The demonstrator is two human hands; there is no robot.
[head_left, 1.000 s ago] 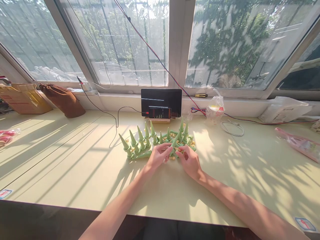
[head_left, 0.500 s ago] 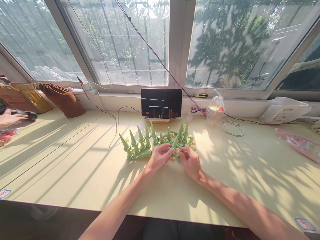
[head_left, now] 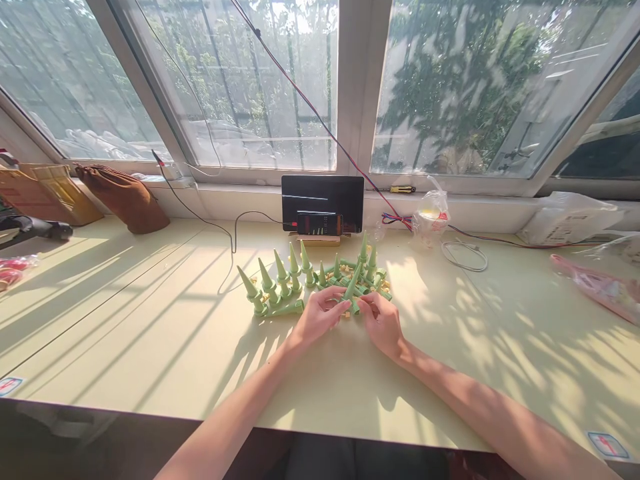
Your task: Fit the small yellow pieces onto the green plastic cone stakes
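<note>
My left hand (head_left: 321, 315) pinches a green cone-shaped piece (head_left: 352, 284) near its base, its point tilted up and away. Close on the right, my right hand (head_left: 383, 324) has its thumb and fingers pressed together by the cone's lower end; whatever they grip is too small or hidden to tell. Behind both hands lies a heap of green tubes (head_left: 340, 268) mixed with small yellowish pieces. Left of the heap, several green spiked pieces (head_left: 283, 275) stand upright in a row, and one more green cone (head_left: 285, 311) lies on its side before them.
Behind the pieces, a phone (head_left: 320, 225) leans against a dark tablet (head_left: 323, 193). A brown drawstring pouch (head_left: 125, 199) and a black device (head_left: 37, 229) are at left. On the right lie a white cable (head_left: 464, 257) and a pink-edged bag (head_left: 597, 285).
At the left edge, another person's hand has gone from the black device. My hands have barely moved and still hold the same place at the green cone.
</note>
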